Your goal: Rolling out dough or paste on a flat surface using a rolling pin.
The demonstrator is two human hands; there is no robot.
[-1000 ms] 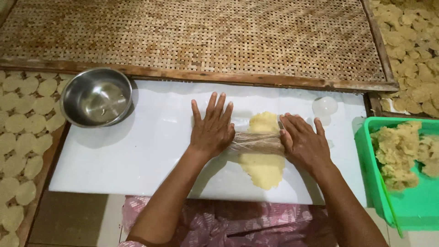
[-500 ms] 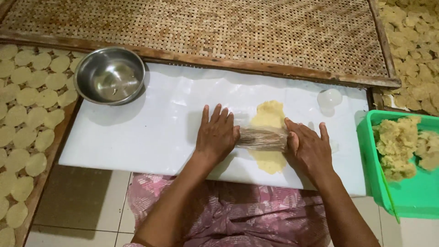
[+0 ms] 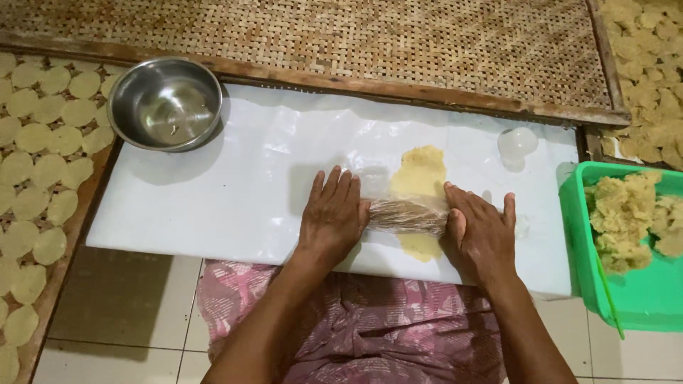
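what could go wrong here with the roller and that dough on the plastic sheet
The yellow dough already looks thin and uneven, so pressing the plastic-wrapped roller harder could tear it. The left hand and right hand sit close to the near edge of the white plastic-covered board, so the dough's near end might be pushed off it. The loose plastic could also wrinkle and crease the dough.

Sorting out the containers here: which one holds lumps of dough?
The green plastic tub at the right edge; the steel bowl at the upper left holds no dough.
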